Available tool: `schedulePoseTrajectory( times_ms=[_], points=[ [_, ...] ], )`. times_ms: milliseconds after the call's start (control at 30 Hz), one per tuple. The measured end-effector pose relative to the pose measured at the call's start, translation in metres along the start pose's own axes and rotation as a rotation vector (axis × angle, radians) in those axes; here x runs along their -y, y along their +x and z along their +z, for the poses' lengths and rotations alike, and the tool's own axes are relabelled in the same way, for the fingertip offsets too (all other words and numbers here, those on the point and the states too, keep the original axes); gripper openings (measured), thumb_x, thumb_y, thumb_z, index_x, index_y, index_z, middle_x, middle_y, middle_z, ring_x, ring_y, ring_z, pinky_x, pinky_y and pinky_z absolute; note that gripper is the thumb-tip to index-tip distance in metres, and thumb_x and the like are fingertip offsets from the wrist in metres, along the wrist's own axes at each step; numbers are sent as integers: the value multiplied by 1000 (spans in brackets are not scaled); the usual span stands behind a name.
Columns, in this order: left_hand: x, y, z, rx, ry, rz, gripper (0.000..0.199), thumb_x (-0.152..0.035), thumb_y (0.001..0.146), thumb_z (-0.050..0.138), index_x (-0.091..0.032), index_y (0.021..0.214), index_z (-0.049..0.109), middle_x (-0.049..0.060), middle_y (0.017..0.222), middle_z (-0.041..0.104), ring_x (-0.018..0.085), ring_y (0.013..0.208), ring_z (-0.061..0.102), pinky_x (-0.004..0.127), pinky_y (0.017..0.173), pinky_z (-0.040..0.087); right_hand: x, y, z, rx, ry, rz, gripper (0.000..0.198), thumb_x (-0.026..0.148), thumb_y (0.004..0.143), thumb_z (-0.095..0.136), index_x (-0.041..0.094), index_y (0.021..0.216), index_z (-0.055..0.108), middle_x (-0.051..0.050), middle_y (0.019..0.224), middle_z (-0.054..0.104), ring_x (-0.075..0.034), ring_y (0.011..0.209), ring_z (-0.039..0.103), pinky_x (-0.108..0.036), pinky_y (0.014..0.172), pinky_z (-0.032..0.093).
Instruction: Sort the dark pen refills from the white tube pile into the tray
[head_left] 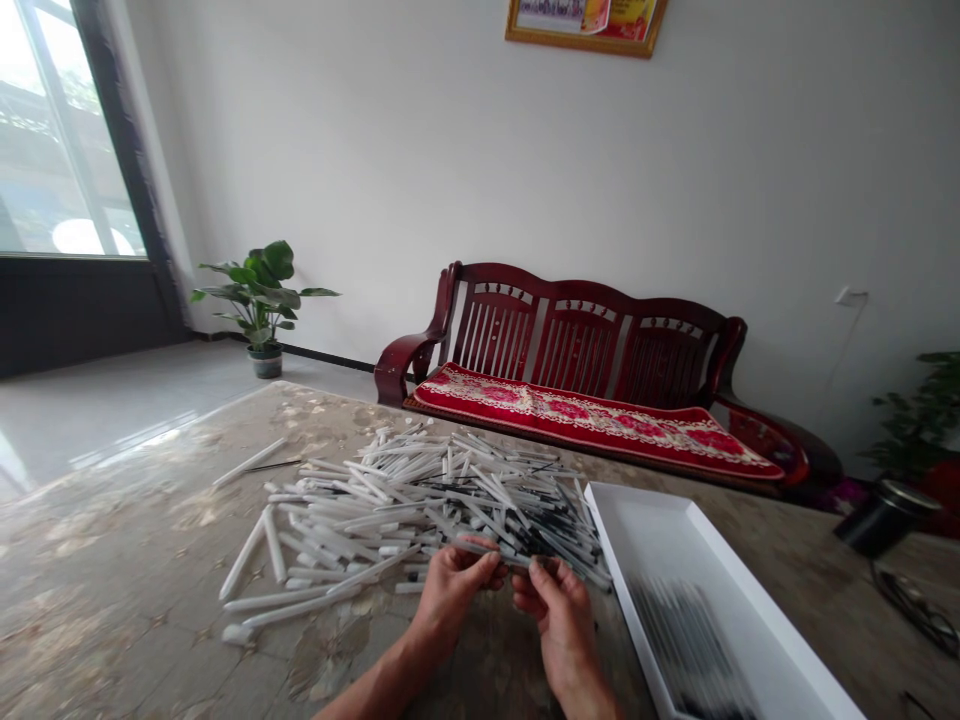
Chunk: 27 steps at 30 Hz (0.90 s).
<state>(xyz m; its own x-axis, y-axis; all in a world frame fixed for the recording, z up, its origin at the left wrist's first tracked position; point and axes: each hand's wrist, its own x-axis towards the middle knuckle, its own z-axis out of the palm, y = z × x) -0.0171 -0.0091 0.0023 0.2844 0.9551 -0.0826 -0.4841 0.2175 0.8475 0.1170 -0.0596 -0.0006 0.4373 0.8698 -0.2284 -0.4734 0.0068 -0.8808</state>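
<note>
Between my two hands lies a slim whitish pen (513, 558), roughly level above the table. My left hand (453, 588) pinches its left part between thumb and fingers. At the other end, the thumb and fingers of my right hand (559, 608) are closed on it. Just beyond the hands spreads a loose heap of white pen barrels and caps (375, 490). Dark thin pieces (551, 525) are mixed into the heap's right side. To the right, a white shallow box (731, 570) holds a row of dark-cored pens (686, 640), blurred.
The patterned tabletop (135, 570) carries everything. A loose barrel (250, 462) lies apart at the left. At the right are a black cylinder (885, 517) and dark glasses or a cable (919, 605). Behind stand a red wooden bench (577, 330) and a potted plant (264, 300).
</note>
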Motion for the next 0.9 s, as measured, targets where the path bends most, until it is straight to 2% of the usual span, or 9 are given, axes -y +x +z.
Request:
schedulePoseTrajectory(
  times_ms=[200,333,500,633,900],
  points=[
    [0,-2,0,33,64,56,37,-41,58,89,-14,75,71,6,61,74,17,55,66,27,58,51,-4,0,-3,2,61,66,37,46,53,88,23,75,67,-3,71,75,-21,67,72,-28,56,58],
    [0,-3,2,12,66,26,39,-43,55,89,-14,73,71,6,61,73,18,56,66,27,58,52,-3,0,-2,14,62,37,37,46,56,88,24,77,67,-2,74,74,-22,68,72,-30,57,58],
    [-9,-1,-2,-88,31,-29,45,-48,54,88,-16,81,72,3,67,72,18,64,68,27,62,54,1,0,-1,-5,-3,-57,41,49,56,87,23,79,65,-2,72,72,-21,68,71,-29,57,56],
    [-16,2,-7,-182,15,8,41,-49,56,87,-17,73,66,-1,63,67,15,62,67,24,60,54,6,3,-5,-20,-15,-43,44,49,51,89,23,75,64,-2,68,71,-20,64,69,-28,56,54],
    [-4,1,-4,-80,0,-100,41,-40,45,93,-16,65,66,-3,60,65,15,59,66,22,55,50,4,2,-3,48,-59,-116,42,50,57,86,23,86,71,0,73,71,-19,67,67,-25,53,49]
  ],
)
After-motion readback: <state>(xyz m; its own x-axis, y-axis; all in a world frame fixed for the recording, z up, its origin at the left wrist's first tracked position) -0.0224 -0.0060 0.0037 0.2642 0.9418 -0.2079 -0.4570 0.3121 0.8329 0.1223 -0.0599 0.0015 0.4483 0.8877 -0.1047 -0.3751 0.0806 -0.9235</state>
